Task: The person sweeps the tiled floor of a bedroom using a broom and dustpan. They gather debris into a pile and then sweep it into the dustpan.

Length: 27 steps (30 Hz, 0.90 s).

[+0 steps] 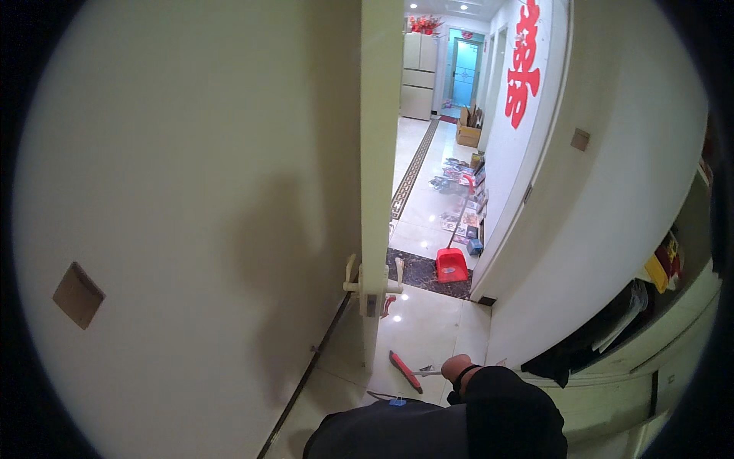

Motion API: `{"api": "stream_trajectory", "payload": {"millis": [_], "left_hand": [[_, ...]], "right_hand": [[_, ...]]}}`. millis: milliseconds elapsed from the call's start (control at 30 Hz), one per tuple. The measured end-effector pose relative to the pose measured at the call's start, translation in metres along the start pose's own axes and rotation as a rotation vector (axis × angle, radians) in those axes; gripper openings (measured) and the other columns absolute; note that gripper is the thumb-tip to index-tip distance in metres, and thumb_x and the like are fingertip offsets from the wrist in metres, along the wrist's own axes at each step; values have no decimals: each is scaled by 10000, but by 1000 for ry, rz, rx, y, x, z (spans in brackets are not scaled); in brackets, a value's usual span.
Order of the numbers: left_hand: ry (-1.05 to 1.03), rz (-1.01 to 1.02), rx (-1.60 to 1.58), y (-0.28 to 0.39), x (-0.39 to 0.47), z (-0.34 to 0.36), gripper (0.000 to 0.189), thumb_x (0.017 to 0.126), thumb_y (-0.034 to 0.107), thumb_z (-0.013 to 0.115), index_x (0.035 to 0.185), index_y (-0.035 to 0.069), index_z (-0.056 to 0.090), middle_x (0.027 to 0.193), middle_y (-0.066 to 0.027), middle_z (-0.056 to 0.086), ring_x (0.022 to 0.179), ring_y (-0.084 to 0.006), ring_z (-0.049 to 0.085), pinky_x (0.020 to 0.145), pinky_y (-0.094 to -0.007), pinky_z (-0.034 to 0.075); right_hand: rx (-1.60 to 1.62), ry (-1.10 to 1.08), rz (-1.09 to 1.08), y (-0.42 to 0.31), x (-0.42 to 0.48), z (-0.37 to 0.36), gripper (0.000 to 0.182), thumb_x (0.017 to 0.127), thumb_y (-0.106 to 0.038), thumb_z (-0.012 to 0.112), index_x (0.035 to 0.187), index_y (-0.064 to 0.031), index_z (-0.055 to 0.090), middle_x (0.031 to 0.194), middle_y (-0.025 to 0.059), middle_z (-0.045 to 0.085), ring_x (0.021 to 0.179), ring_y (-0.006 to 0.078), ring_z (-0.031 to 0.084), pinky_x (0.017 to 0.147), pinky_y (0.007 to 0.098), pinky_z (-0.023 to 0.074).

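Note:
My right hand (pixel 457 366), below a black sleeve and a dark wristband, is closed around the pale handle (pixel 427 373) of a long-handled floor tool. Its narrow red head (pixel 405 372) lies slantwise on the white tile; whether it is a broom or a squeegee, I cannot tell. Some small dark scraps (pixel 426 368) show beside the handle. My left hand is out of view. Further ahead, a red long-handled dustpan (pixel 452 265) rests on the dark marble threshold (pixel 421 275) of the doorway, apart from my hand.
An open door (pixel 378 172) with lever handles (pixel 399 275) stands just left of the doorway. Beyond it, books and packets (pixel 461 221) line the hallway's right wall, with a cardboard box (pixel 469 136) farther back. At right, an open cabinet (pixel 688 287) holds dark cloth and yellow items.

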<state>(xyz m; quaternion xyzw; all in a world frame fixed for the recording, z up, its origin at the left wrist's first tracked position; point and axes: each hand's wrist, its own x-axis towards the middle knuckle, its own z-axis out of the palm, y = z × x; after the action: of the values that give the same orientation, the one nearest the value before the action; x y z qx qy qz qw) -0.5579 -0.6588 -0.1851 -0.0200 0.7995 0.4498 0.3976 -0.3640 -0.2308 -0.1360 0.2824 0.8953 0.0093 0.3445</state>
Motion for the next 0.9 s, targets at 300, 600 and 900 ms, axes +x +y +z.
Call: {"api": "stream_trajectory", "payload": {"millis": [300, 600, 900], "left_hand": [[-42, 31, 46, -23, -14, -25, 324, 812, 268, 467, 929, -12, 581, 821, -119, 598, 640, -217, 586, 530, -341, 442], [-47, -18, 5, -69, -27, -41, 340, 810, 279, 469, 936, -15, 583, 824, -117, 600, 637, -213, 585, 527, -337, 440], [-29, -63, -37, -90, -25, -43, 355, 808, 290, 470, 942, -18, 584, 827, -115, 602, 635, -208, 585, 525, -333, 437]], "right_hand": [[354, -66, 130, -12, -43, 61, 246, 714, -212, 559, 898, -81, 657, 941, 141, 626, 897, 303, 595, 746, 401, 463], [215, 14, 163, -19, -65, 58, 218, 712, -203, 555, 871, -104, 667, 878, 111, 640, 826, 297, 614, 662, 429, 469], [-49, -68, 174, -26, -63, 9, 226, 720, -193, 571, 918, -129, 660, 958, 60, 641, 896, 255, 613, 680, 383, 465]]}}
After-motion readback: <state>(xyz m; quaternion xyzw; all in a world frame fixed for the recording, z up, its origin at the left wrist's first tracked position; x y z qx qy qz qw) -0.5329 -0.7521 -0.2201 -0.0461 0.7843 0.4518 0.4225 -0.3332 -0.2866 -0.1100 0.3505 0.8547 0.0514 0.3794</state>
